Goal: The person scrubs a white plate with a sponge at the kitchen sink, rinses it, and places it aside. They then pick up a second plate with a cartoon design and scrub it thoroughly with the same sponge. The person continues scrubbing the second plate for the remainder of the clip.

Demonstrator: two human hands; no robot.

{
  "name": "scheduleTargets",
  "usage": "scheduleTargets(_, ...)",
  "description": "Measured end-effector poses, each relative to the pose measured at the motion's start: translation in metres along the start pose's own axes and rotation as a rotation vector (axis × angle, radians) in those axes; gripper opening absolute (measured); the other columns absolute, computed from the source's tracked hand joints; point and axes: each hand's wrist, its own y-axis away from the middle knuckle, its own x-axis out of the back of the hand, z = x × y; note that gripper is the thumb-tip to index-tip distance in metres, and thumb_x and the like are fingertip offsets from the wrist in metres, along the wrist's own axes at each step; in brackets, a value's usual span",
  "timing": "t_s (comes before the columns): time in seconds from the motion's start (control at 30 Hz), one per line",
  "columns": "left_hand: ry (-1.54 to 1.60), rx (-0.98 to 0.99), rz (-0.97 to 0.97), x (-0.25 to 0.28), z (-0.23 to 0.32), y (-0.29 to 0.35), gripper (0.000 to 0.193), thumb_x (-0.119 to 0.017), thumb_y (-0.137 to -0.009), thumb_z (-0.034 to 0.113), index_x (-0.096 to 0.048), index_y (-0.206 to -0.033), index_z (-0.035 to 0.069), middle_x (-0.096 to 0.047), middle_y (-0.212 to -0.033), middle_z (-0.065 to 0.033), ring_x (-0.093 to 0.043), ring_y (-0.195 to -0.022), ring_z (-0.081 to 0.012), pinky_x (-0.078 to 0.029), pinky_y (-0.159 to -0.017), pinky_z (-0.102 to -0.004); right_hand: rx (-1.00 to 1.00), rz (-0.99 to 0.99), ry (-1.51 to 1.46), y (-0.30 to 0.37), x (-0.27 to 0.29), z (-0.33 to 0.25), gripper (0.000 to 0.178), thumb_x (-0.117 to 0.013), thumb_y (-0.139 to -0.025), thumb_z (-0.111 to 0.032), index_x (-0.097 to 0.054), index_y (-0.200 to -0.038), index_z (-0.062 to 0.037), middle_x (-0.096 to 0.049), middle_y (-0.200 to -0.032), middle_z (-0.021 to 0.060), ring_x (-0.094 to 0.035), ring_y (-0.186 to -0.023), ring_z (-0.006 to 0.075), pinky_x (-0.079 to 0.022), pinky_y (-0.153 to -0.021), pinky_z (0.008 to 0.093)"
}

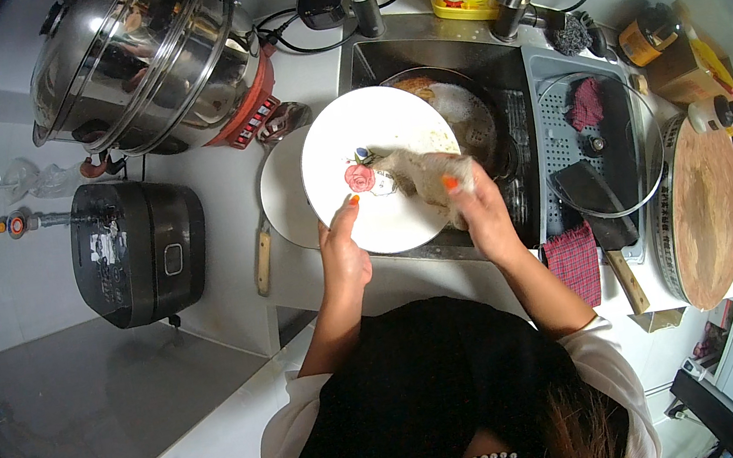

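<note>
1. From where I stand, the white plate (360,121) is held up in front of the person, over the near-left part of the sink (513,98) and its edge.
2. It is round, so I can find no long axis; its face, with a red rose, is turned up toward the person.
3. The left hand (345,256) grips the near-left rim, thumb lying on the face and pointing away from the body, just below the rose; the other fingers are mostly hidden beneath.
4. The right hand (486,216) has its fingers closed around a bunched, pale brown cloth (423,178), thumb on top.
5. That cloth lies against the plate's right half, its long axis slanting from the rose at upper left down to the hand; the narrow end points left.
6. Another white plate (282,199) sits on the counter, partly covered from view by the held one.
7. Behind, a dark pan (492,104) stands in the sink, with liquid inside.
</note>
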Motion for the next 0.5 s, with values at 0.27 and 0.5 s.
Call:
scheduleTargets(0.27, 0.069, -0.061, -0.037, -0.014, 0.005, 0.003, 0.047, -0.05, -0.095, 0.02, -0.035, -0.134, -0.001, -0.047, -0.129, -0.0141, -0.05, -0.116, -0.0221, -0.042, -0.096, -0.0351, 0.406, -0.321, 0.718, 0.014, -0.009, -0.004, 0.038, -0.057, -0.077, -0.011, -0.055, -0.115, -0.0053, -0.048, -0.132, 0.0191, -0.045, -0.123, 0.0357, -0.036, -0.102, 0.0444)
scheduleTargets(0.5, 0.074, -0.047, -0.034, -0.018, 0.008, 0.006, 0.043, -0.049, -0.095, 0.02, -0.038, -0.131, -0.002, -0.051, -0.125, -0.0133, -0.053, -0.112, -0.0212, -0.044, -0.093, -0.0335, 0.472, -0.288, 0.993, 0.02, -0.021, -0.007, 0.059, -0.064, -0.064, -0.004, -0.055, -0.121, -0.0116, -0.049, -0.131, 0.0128, -0.047, -0.121, 0.0322, -0.038, -0.094, 0.0393)
